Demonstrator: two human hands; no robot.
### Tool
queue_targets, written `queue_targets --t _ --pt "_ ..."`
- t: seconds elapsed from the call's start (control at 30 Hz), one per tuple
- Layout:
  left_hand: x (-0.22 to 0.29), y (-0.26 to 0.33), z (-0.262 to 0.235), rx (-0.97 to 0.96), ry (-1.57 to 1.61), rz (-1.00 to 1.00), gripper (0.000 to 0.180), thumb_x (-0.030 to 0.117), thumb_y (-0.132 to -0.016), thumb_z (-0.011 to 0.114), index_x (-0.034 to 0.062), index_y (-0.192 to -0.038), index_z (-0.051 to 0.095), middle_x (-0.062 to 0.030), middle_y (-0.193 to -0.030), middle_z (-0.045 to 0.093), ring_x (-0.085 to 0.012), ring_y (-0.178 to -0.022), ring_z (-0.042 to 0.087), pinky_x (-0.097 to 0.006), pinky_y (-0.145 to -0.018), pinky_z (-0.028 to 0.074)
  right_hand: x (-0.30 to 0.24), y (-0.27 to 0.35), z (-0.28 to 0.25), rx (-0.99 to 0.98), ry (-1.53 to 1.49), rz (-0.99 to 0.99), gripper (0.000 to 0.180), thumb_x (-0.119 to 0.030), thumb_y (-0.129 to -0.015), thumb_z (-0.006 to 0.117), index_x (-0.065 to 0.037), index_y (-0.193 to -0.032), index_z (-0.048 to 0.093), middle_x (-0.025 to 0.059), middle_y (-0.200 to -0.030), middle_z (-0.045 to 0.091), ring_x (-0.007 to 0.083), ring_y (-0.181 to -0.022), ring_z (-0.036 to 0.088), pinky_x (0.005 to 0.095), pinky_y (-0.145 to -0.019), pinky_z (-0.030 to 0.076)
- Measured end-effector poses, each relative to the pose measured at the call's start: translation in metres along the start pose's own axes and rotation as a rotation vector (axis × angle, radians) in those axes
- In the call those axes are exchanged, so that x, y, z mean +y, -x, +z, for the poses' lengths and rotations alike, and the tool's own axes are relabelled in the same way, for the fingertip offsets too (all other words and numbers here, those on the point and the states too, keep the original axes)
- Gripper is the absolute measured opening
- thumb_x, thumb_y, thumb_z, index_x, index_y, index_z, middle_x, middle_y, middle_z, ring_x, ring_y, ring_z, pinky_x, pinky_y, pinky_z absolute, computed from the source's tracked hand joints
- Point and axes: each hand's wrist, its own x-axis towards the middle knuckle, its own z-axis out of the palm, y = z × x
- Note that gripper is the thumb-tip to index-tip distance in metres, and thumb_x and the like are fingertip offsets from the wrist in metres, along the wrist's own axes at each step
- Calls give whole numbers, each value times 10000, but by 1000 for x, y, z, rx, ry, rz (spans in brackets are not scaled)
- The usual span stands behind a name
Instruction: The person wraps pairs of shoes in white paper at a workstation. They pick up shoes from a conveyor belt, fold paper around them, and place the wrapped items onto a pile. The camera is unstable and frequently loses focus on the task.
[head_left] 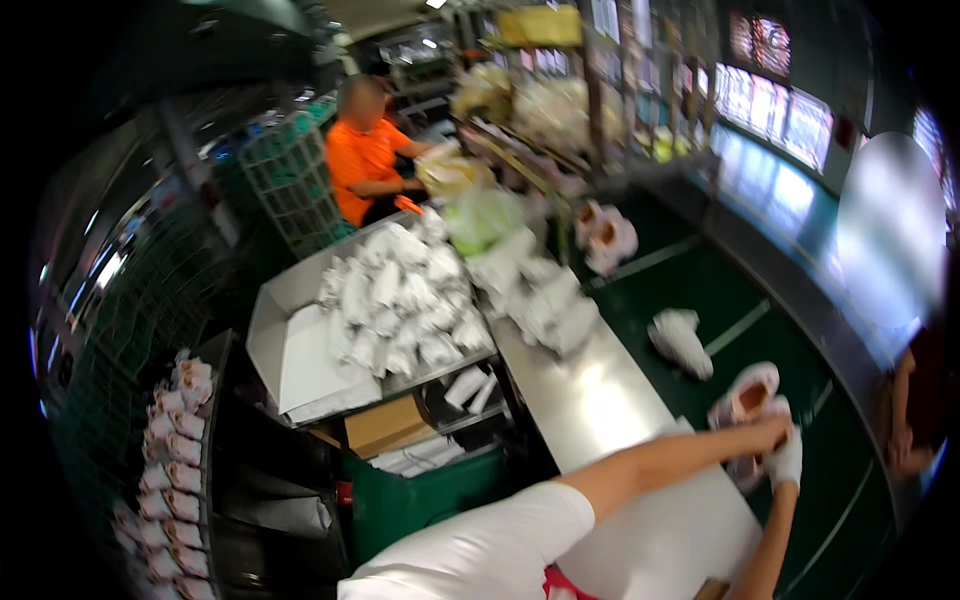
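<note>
My left arm, in a white sleeve, reaches across a pale worktop (640, 520) to the right. At its end my left hand (768, 433) is closed around a white and pink shoe (748, 392) over the green belt (840, 440). Close against it is my right hand (785, 462), in a white glove, its fingers hidden and blurred. Part of another shoe (744, 474) shows below the hands. Farther up the belt lies a white wrapped bundle (682, 342).
A grey bin (262, 345) heaped with white paper-wrapped bundles (395, 290) stands left of the metal bench (580, 400). More shoes (605, 238) sit far along the belt. A shoe rack (205, 440) stands at left. A person in orange (360, 165) works beyond; another person's arm (903, 420) is at right.
</note>
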Motion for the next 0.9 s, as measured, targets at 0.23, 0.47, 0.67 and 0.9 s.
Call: queue_targets --t 0.23,0.47,0.67,0.9 --pt "76 4 6 185 -531 86 173 96 -781 595 66 -949 618 -134 -982 632 -315 -970 590 -407 -819 488 30 4 -1 238 105 422 271 -265 -869 567 -129 -1093 496 229 -1016 641 410 -958 620 475 -798 492" --pt "102 35 -52 76 -249 382 583 117 -686 713 19 -1226 514 -180 -1207 566 -355 -1085 551 -403 -939 442 1 13 -15 131 199 551 469 -215 -706 744 -98 -1060 459 176 -992 664 369 -929 651 436 -785 516" --pt "57 51 -244 107 -904 -197 1011 426 -553 860 12 -1338 376 -267 -1324 402 -420 -1264 366 -511 -1017 366 20 6 -1 219 164 603 448 -133 -710 699 -121 -1105 488 198 -1018 656 381 -946 644 449 -780 520" --pt "-16 78 -253 -51 -931 -361 574 275 -602 835 4 -1050 601 -203 -1122 614 -367 -1107 555 -434 -904 482 -8 41 -42 229 93 548 471 -146 -746 671 -132 -1196 534 177 -1075 632 354 -1004 619 413 -824 508"
